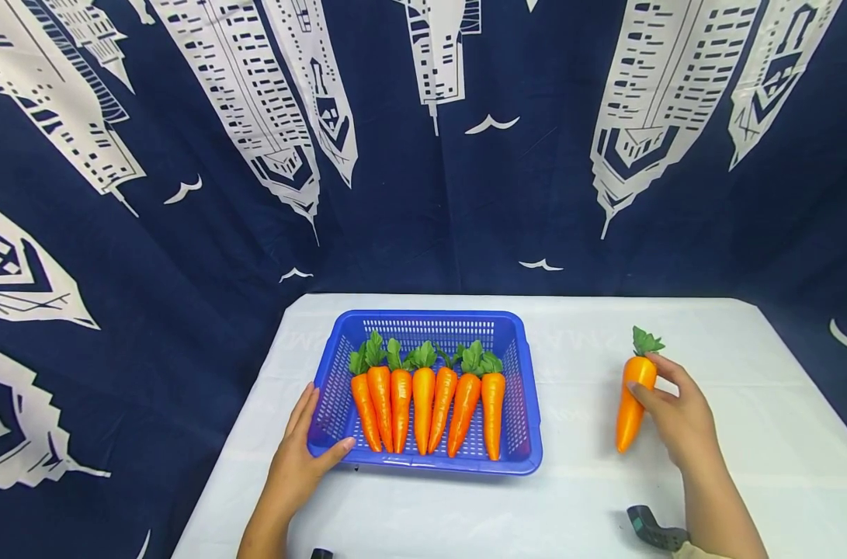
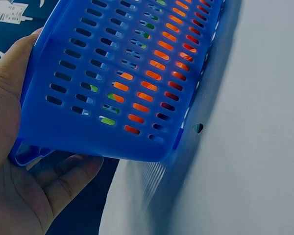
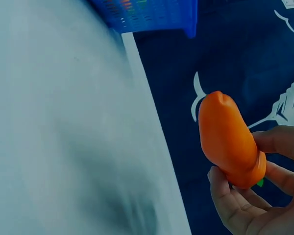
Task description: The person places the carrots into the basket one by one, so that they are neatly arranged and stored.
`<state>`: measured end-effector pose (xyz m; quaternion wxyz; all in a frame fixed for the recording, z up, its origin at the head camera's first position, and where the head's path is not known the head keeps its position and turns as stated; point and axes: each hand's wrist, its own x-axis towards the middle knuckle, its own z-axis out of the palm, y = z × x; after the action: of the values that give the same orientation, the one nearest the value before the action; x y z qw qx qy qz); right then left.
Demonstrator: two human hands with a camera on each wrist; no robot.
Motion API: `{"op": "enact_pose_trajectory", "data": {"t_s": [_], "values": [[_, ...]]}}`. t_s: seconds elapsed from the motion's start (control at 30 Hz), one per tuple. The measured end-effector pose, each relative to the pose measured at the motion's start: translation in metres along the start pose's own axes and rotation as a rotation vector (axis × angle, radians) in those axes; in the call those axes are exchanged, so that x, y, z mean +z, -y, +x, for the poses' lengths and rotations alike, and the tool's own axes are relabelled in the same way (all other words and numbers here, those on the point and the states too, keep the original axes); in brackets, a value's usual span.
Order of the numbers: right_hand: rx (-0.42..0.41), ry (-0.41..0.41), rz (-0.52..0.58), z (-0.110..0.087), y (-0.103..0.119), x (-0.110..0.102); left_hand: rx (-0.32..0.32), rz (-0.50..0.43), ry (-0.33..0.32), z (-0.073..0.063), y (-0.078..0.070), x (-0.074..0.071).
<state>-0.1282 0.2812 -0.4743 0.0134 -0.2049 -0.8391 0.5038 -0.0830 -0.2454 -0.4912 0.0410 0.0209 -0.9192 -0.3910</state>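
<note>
A blue plastic basket (image 1: 423,463) stands on the white table with several orange carrots (image 1: 424,404) laid side by side in it, leafy tops toward the far wall. My left hand (image 1: 299,458) rests at its near left corner, thumb along the front rim and straight fingers along the left side. In the left wrist view, the slotted basket wall (image 2: 93,127) lies between the thumb and fingers of that hand. Off to the right, my right hand (image 1: 678,415) holds one carrot (image 1: 633,415) between thumb and fingers, green leaves up and tip down. Its tip points toward the camera in the right wrist view.
White cloth covers the table (image 1: 570,497). A dark curved device (image 1: 654,529) is by the right wrist, and a small black piece (image 1: 321,553) shows at the bottom edge near the left arm. A navy curtain (image 1: 409,217) with white buildings hangs behind.
</note>
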Motion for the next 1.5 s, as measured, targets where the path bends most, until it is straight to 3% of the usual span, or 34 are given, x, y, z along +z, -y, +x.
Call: {"op": "enact_pose_trajectory", "data": {"t_s": [0.57,1.5], "values": [[-0.237,0.072,-0.038,-0.012,0.050,0.008,0.003,-0.001,-0.008,-0.001,0.000,0.000],[-0.461,0.185,0.029,-0.015,0.121,0.037,-0.004,-0.009,-0.002,0.000,-0.001,-0.001]]}}
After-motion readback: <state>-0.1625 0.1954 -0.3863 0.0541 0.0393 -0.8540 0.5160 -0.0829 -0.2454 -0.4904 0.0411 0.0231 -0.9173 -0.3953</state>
